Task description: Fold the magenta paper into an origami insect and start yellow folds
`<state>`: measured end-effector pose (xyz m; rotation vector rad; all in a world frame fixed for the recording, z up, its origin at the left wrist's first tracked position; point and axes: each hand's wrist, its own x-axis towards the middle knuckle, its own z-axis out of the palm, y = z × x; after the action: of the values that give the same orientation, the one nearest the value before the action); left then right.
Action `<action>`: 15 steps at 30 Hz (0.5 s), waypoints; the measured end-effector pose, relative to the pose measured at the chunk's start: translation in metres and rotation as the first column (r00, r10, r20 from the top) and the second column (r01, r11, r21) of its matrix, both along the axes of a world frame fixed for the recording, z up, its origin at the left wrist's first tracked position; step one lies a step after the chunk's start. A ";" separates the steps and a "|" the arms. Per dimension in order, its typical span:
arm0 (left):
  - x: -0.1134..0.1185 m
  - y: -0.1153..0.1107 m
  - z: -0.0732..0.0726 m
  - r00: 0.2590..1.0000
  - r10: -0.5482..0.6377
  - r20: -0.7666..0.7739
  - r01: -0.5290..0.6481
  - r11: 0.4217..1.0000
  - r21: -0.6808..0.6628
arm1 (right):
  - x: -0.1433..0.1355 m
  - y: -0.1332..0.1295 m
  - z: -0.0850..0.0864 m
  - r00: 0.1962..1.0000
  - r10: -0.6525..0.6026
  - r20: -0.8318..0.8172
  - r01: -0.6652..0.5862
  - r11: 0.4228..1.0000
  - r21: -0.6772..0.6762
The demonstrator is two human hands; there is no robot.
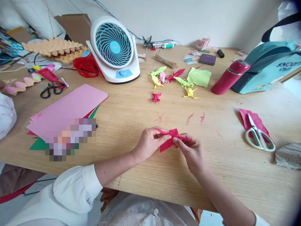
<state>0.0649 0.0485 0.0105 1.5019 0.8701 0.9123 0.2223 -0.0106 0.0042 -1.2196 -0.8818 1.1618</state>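
Between both hands, just above the near part of the table, is a piece of folded red paper (166, 145) with several pointed flaps. My left hand (150, 140) pinches its left side, thumb near the centre fold. Thumb and fingers of my right hand (190, 150) are closed on the right flap, with the fingertips partly hidden behind the paper. Beyond the hands sits a small red folded-paper figure (155, 97). Yellow folded figures, one at the right (191, 92), and a green paper sheet (199, 77) lie farther back.
A white fan (115, 48) stands at the back left, near a stack of coloured paper (70, 110). To the right, white-handled scissors (258, 135) rest on red paper. A red bottle (230, 77) leans by a blue bag (268, 69). Black-handled scissors (50, 91) lie left.
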 end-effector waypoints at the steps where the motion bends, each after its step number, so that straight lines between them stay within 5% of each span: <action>1: 0.002 0.004 0.000 1.000 -0.013 -0.011 0.013 1.000 -0.003 | 0.001 0.004 0.002 1.000 0.002 0.002 -0.002 1.000 -0.017; 15: 0.000 0.029 -0.020 0.997 -0.037 0.067 0.054 0.957 -0.285 | 0.009 0.035 -0.010 0.997 0.064 0.035 -0.062 0.997 -0.044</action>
<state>0.0648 0.0774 -0.0091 1.2326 0.8792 0.7581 0.2308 0.0244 -0.0055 -1.2588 -0.9325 1.2174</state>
